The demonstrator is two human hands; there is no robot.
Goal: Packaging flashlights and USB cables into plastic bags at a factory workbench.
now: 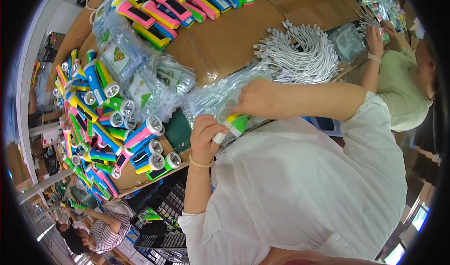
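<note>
Close to my body, my left hand (pixel 204 136) is closed around the white end of a flashlight with a green and yellow body (pixel 239 124). A clear plastic bag (pixel 226 109) lies about the flashlight's upper part; how far it covers it I cannot make out. My right hand (pixel 255 98), a little blurred, has its fingers curled at the bag's edge, just above the flashlight. Under and beyond both hands spreads a layer of flat clear bags (pixel 201 98) on the table's near edge.
Many colourful flashlights (pixel 101 129) are heaped at left, with more (pixel 173 9) at the far side. Printed clear bags (pixel 136 73) lie between. White cables (pixel 300 54) are bundled at right, near a co-worker's hands (pixel 375 40). Black crates (pixel 161 218) stand below the table; another person (pixel 103 227) sits lower left.
</note>
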